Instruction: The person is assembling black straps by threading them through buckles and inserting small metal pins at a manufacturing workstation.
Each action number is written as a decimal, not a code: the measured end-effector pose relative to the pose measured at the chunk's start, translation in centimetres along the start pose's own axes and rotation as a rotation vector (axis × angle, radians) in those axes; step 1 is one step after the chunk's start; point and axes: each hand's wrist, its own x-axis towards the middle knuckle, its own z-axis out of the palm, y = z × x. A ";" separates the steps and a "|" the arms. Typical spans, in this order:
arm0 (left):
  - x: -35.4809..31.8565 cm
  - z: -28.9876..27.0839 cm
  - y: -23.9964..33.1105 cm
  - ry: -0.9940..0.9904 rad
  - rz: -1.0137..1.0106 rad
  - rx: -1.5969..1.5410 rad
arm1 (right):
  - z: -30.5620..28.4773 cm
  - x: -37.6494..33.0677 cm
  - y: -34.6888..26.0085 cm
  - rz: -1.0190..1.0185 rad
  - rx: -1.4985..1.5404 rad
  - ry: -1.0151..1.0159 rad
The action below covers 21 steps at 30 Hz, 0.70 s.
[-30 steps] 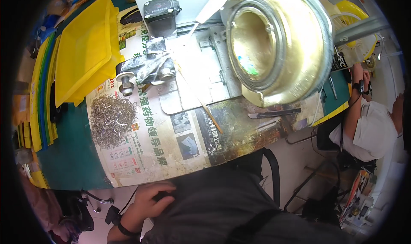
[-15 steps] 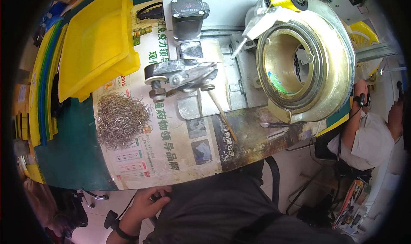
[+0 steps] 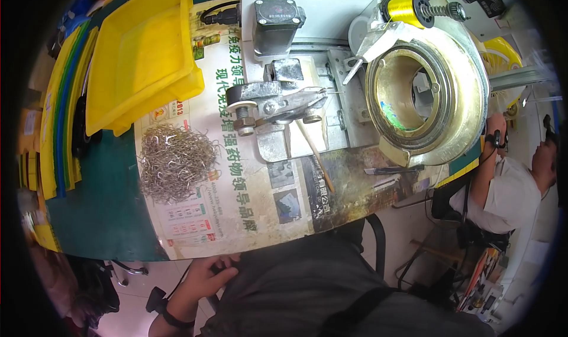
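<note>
The worktop [image 3: 100, 219] was green, partly covered by worn printed paper [image 3: 260, 227], and a seated person [image 3: 503, 189] was well to the right of your left hand [image 3: 208, 276]. That hand rested at your lap, just short of the worktop's near edge, fingers loosely curled and thumb a little apart, with nothing seen in its grasp. Your right hand was out of view.

Ahead of the left hand and slightly left lay the pile of metal hooks [image 3: 177, 165]; so tangled a heap could well have pricked your fingers or given up several pieces at once. Farther ahead and right, a clamp [image 3: 278, 103] had a thin wire [image 3: 336, 92] jutting from its tip, which a careless sleeve might have bent. The wooden stick [image 3: 316, 159], slanting beside the clamp, could have been knocked askew by a reach across it. Farther right were the brass ring [image 3: 464, 100] and, above it, the yellow spool [image 3: 402, 12]; slack thread there might have snagged.

Against a second earlier, the left hand had hardly changed its pose. Your view had shifted, bringing the spool into sight, and the glare around the clamp had eased, so the wire showed.
</note>
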 end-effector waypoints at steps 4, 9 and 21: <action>-0.1 0.1 -0.2 -0.011 -0.010 -0.082 | -1.1 -0.5 -1.3 0.058 0.020 -0.019; -0.7 0.0 0.1 -0.045 -0.083 -0.143 | -4.6 -0.9 -2.8 0.126 0.016 -0.032; 4.4 1.6 16.1 -0.942 0.956 -0.415 | -15.5 1.3 -14.5 0.161 -0.196 -0.009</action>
